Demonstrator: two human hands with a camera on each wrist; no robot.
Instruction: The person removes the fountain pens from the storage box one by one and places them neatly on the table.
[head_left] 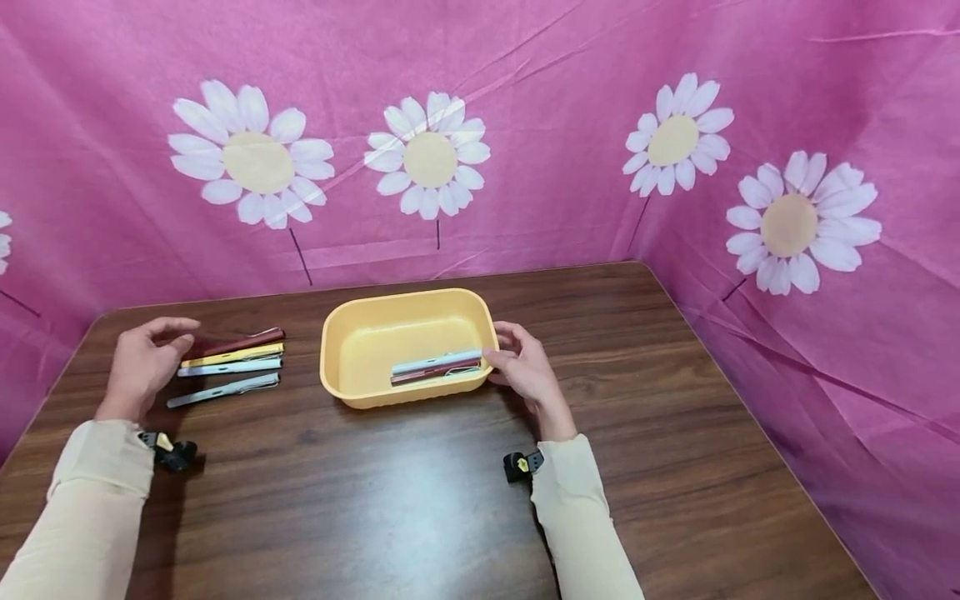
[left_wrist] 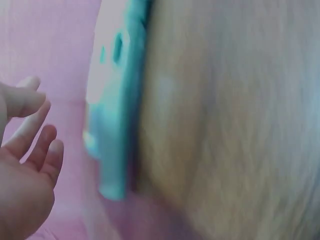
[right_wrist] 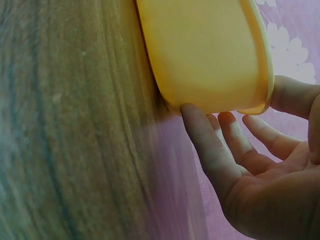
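Note:
My left hand hovers at the left ends of a row of pens, fingers loosely bent and, in the left wrist view, apart from them. Farthest back lies a dark red pen, then a yellow pen, a light blue pen and, nearest me, a grey-blue pen. My right hand holds the right end of a yellow plastic bin, thumb at the rim and fingers against the outer wall. Inside the bin lie a light blue pen, a dark red pen and a partly hidden pale one.
The brown wooden table carries everything. A pink cloth printed with white daisies hangs behind the table and along its right side. Small black cameras are strapped at both wrists.

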